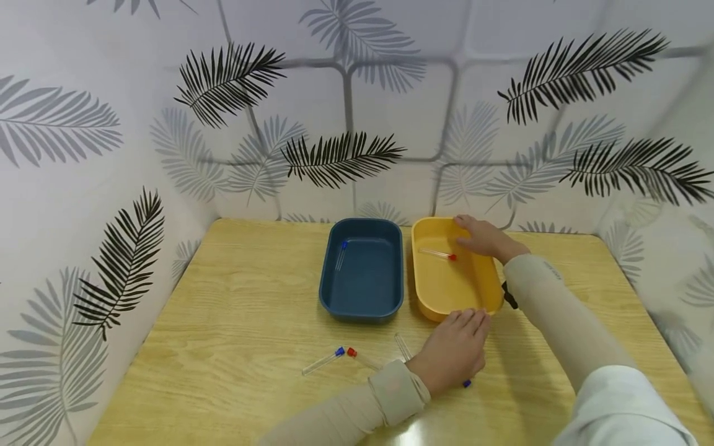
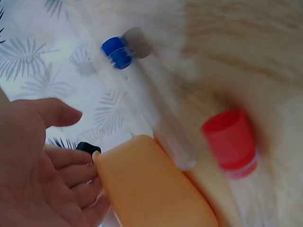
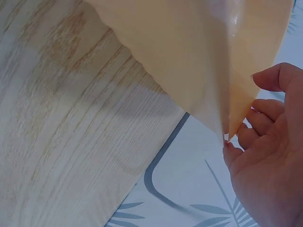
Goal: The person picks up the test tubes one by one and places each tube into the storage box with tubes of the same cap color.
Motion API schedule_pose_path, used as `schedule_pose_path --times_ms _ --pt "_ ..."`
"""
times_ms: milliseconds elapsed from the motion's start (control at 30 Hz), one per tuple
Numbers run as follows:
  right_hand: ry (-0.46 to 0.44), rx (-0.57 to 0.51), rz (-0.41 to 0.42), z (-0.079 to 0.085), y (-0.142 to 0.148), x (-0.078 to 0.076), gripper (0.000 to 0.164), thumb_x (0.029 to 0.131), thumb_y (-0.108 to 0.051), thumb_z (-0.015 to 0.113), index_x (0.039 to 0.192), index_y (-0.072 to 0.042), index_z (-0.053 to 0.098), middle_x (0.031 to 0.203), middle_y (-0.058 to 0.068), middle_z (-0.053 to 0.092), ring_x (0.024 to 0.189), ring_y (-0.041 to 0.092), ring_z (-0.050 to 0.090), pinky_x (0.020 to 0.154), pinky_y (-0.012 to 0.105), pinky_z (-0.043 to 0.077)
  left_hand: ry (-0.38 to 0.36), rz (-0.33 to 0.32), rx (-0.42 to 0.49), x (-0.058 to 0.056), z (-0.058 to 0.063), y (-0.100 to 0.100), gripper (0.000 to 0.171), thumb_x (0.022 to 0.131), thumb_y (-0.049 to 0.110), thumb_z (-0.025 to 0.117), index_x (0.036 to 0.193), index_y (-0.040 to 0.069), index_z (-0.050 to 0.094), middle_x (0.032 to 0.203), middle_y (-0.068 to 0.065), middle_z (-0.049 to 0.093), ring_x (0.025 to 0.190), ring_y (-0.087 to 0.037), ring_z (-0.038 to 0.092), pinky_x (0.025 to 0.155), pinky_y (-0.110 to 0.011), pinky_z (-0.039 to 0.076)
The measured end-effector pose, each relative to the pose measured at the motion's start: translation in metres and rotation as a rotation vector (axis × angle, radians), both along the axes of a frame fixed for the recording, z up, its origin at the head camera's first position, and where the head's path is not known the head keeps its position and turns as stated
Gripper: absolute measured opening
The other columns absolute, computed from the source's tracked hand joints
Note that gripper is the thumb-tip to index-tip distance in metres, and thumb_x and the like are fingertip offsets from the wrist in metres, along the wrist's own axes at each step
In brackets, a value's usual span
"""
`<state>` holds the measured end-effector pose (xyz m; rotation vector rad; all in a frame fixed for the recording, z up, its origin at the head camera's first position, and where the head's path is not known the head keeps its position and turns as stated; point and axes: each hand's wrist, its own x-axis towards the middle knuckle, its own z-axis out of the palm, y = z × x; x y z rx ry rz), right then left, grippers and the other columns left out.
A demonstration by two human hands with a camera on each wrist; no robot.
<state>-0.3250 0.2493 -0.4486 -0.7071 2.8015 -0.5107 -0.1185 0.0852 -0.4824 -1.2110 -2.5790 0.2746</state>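
Fingers loose, gripping nothing, our left hand and right hand touch the yellow tray; uneven pushing could roll its red-capped tube.

Tabletop: wood-grained, beneath the fingers of left hand and right hand.
Yellow tray: at both hands' fingertips.
Dark blue tray: left of the fingers.
Blue-capped tube, red-capped tube: left of the left fingers.

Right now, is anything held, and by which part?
Yellow tray: left grip touches its near rim, right grip its far-right rim. Whether either truly holds it can't be told.
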Motion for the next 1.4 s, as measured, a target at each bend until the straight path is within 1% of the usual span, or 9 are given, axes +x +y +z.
schedule_pose_path --times_ms 267,367,400,500,600,633,967,1133,1400 --pt "0.043 -0.087 -0.024 0.008 0.009 0.0 0.055 0.096 -0.017 0.048 0.144 0.003 0.029 0.148 0.023 0.025 0.132 0.043 0.025 0.106 0.054 0.02 -0.098 -0.044 0.039 -0.009 0.015 -0.012 0.061 0.099 0.044 0.036 0.147 0.008 0.027 0.15 -0.006 0.027 0.137 -0.018 0.024 0.107 -0.034 0.027" --pt "0.054 -0.122 -0.059 0.016 0.012 0.008 0.049 0.097 -0.018 0.046 0.142 -0.001 0.035 0.123 0.024 0.054 0.097 0.039 0.057 0.095 0.052 0.037 -0.076 -0.03 0.084 -0.018 0.023 -0.023 0.063 0.098 0.047 0.035 0.147 0.007 0.026 0.151 -0.006 0.026 0.137 -0.018 0.023 0.108 -0.035 0.026" --pt "0.06 -0.13 -0.074 0.019 0.014 0.011 0.047 0.098 -0.018 0.045 0.142 -0.003 0.038 0.107 0.024 0.06 0.079 0.037 0.058 0.087 0.05 0.042 -0.071 -0.014 0.086 -0.021 0.026 -0.028 0.064 0.098 0.048 0.034 0.147 0.007 0.026 0.151 -0.006 0.025 0.138 -0.017 0.022 0.108 -0.036 0.025" --pt "0.099 -0.152 -0.11 0.026 0.022 0.021 0.04 0.098 -0.018 0.044 0.135 -0.003 0.048 0.092 0.022 0.063 0.067 0.035 0.056 0.079 0.049 0.046 -0.101 0.04 0.113 -0.033 0.033 -0.045 0.067 0.098 0.051 0.03 0.148 0.007 0.023 0.152 -0.005 0.022 0.139 -0.018 0.018 0.109 -0.037 0.023" --pt "0.158 -0.181 -0.148 0.033 0.029 0.034 0.035 0.099 -0.018 0.043 0.127 -0.002 0.056 0.109 0.02 0.063 0.094 0.038 0.059 0.083 0.052 0.046 -0.153 0.097 0.145 -0.044 0.035 -0.061 0.073 0.096 0.057 0.025 0.149 0.007 0.019 0.154 -0.006 0.016 0.14 -0.019 0.012 0.11 -0.039 0.021" --pt "0.182 -0.195 -0.157 0.035 0.031 0.04 0.034 0.099 -0.018 0.043 0.125 -0.002 0.058 0.116 0.019 0.061 0.102 0.037 0.057 0.084 0.052 0.046 -0.168 0.111 0.157 -0.048 0.036 -0.066 0.075 0.096 0.059 0.024 0.149 0.006 0.017 0.154 -0.007 0.013 0.14 -0.019 0.01 0.11 -0.039 0.021" --pt "0.387 -0.38 -0.337 0.041 0.024 0.112 0.028 0.096 -0.019 0.047 0.111 -0.006 0.066 0.089 0.007 0.066 0.073 0.018 0.056 0.063 0.027 0.044 -0.269 0.24 0.262 -0.088 0.037 -0.09 0.098 0.081 0.079 0.013 0.148 0.01 -0.008 0.154 -0.005 -0.012 0.138 -0.018 -0.016 0.112 -0.043 0.008" --pt "0.311 -0.412 -0.374 0.036 0.005 0.155 0.026 0.095 -0.019 0.049 0.111 -0.006 0.065 0.09 0.007 0.064 0.075 0.019 0.058 0.065 0.029 0.047 -0.321 0.303 0.3 -0.093 0.032 -0.09 0.108 0.075 0.085 0.019 0.146 0.011 -0.016 0.152 -0.005 -0.016 0.137 -0.018 -0.019 0.111 -0.045 0.009" --pt "0.157 -0.346 -0.24 0.004 -0.033 0.208 0.019 0.092 -0.011 0.054 0.104 -0.001 0.066 0.086 0.004 0.066 0.075 0.015 0.06 0.065 0.032 0.052 -0.305 0.332 0.29 -0.09 0.009 -0.074 0.119 0.068 0.09 0.019 0.147 0.005 -0.008 0.154 -0.01 -0.009 0.141 -0.024 -0.005 0.111 -0.046 0.01"
